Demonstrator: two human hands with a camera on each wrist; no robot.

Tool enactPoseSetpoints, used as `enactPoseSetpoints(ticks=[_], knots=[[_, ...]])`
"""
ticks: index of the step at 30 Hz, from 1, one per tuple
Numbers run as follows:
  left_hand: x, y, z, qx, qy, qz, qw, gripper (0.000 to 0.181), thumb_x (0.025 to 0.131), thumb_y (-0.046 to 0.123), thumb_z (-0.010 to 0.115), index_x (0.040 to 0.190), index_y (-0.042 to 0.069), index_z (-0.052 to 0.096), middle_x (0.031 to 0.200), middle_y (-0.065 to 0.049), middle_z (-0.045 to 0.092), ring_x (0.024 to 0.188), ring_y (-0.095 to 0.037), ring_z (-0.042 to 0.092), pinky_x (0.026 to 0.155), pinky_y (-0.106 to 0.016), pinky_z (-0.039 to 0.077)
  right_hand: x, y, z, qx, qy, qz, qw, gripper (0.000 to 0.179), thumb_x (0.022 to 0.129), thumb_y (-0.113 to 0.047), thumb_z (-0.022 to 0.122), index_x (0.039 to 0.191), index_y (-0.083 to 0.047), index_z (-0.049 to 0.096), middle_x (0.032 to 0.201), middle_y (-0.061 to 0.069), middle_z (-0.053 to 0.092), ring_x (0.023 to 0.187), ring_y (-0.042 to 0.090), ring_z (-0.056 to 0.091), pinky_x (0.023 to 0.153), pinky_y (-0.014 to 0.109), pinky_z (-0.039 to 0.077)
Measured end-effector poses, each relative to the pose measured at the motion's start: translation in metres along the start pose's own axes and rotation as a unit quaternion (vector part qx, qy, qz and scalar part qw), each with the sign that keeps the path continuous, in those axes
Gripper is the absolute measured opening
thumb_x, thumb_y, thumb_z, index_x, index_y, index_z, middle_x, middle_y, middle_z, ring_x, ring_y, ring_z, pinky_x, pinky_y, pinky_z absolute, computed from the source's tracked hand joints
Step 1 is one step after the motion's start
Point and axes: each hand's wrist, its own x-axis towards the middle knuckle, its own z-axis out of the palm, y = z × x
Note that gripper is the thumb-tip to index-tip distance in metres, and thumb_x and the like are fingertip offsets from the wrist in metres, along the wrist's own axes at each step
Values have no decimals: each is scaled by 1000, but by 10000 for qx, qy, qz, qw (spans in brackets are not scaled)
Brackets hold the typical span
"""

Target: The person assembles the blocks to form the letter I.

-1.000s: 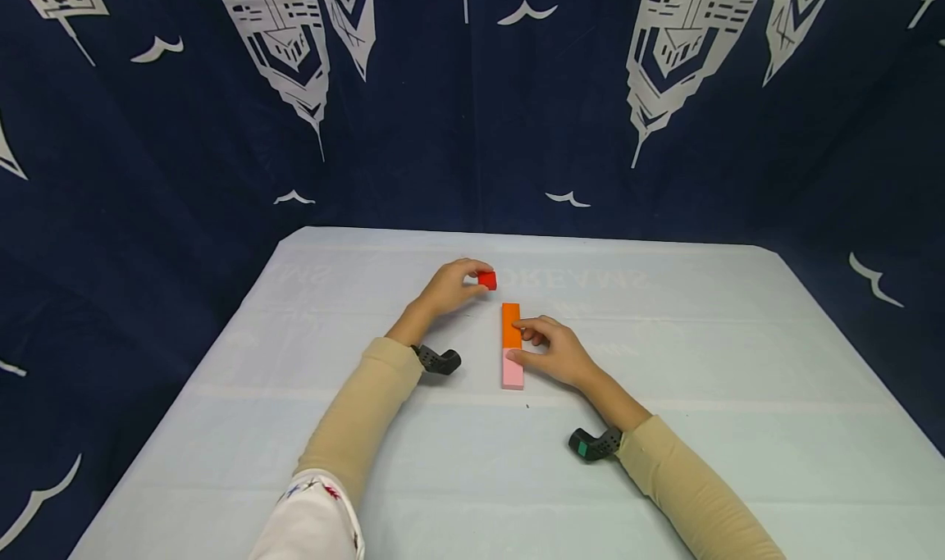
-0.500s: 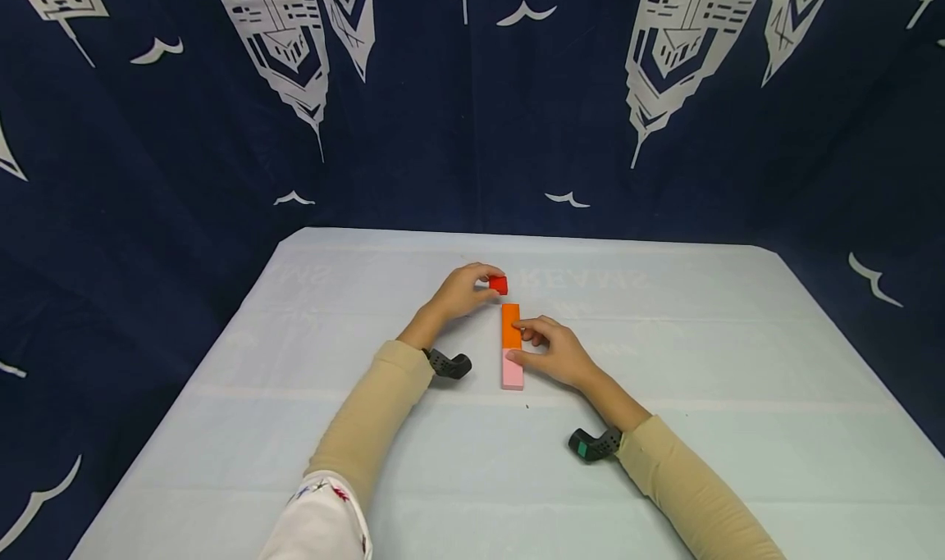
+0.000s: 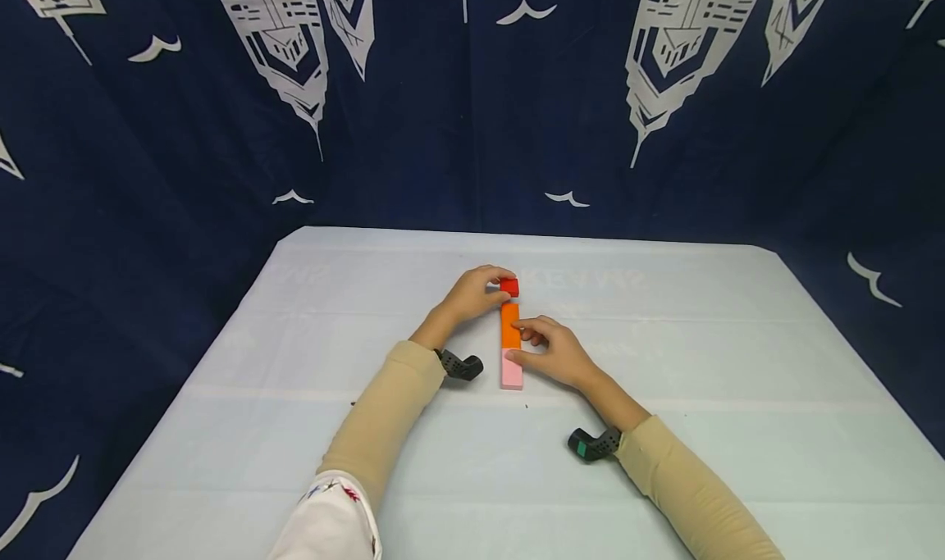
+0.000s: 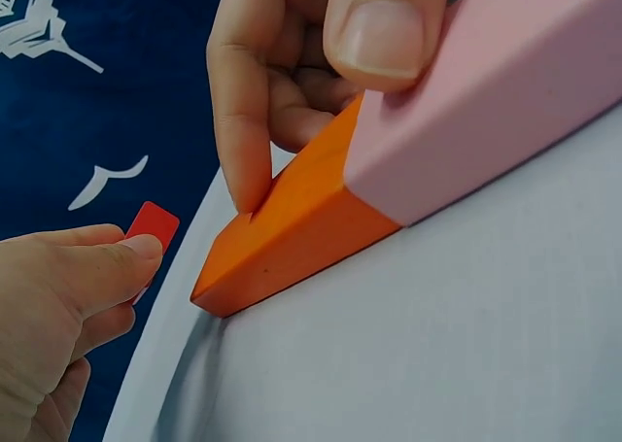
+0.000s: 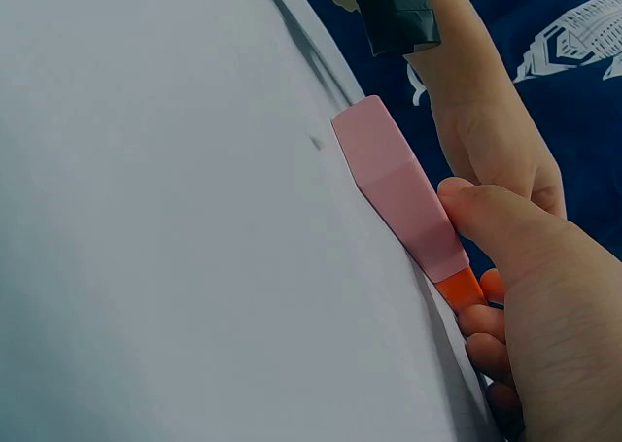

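Note:
My left hand point(image 3: 472, 295) pinches a small red block point(image 3: 509, 287) between thumb and fingers, just beyond the far end of an orange block point(image 3: 508, 339). In the left wrist view the red block point(image 4: 154, 222) shows apart from the orange block's end. A pink block point(image 3: 512, 374) lies end to end with the orange one, forming a straight row on the table. From the right side, my right hand point(image 3: 559, 353) rests its index fingertip on the orange block and its thumb on the pink block point(image 5: 403, 189); its other fingers are bent.
A white cloth covers the table point(image 3: 664, 478). Behind it hangs a dark blue curtain point(image 3: 413, 158) with white building and bird prints. Black wrist cameras point(image 3: 461, 368) sit on both wrists, the left one close to the row of blocks.
My left hand has moved right and slightly nearer with the red block, from left of the row to in line with its far end. My right hand and the two blocks have stayed put.

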Motion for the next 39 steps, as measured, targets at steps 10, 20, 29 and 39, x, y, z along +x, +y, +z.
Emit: enactPoseSetpoints(ticks=[10, 20, 29, 39], knots=[[5, -1, 6, -74, -41, -185, 9998, 35, 94, 15, 67, 128, 9, 63, 127, -6, 62, 112, -22, 56, 99, -35, 44, 0, 0, 0, 8, -11, 47, 10000, 50, 79, -23, 83, 121, -2, 66, 95, 3, 61, 86, 19, 54, 79, 33, 47], [7, -4, 10, 51, -97, -419, 9991, 34, 94, 14, 66, 128, 10, 63, 126, -7, 62, 110, -21, 57, 101, -34, 43, 0, 1, 0, -4, 4, 24, 10000, 49, 79, -22, 82, 121, -2, 66, 95, 3, 62, 85, 19, 54, 79, 33, 48], [10, -7, 11, 49, -128, -455, 9989, 35, 93, 14, 67, 128, 10, 64, 126, -8, 63, 109, -21, 58, 100, -34, 43, -1, 0, 0, 44, 16, 60, 10000, 49, 79, -22, 83, 121, -2, 66, 96, 3, 62, 86, 19, 55, 79, 33, 48], [12, -10, 13, 94, -129, -337, 9993, 33, 92, 13, 68, 125, 9, 65, 124, -8, 64, 115, -20, 58, 103, -33, 41, -1, 0, -1, 91, 69, -60, 9999, 49, 78, -21, 83, 120, -1, 66, 95, 4, 62, 85, 19, 54, 78, 32, 47]])
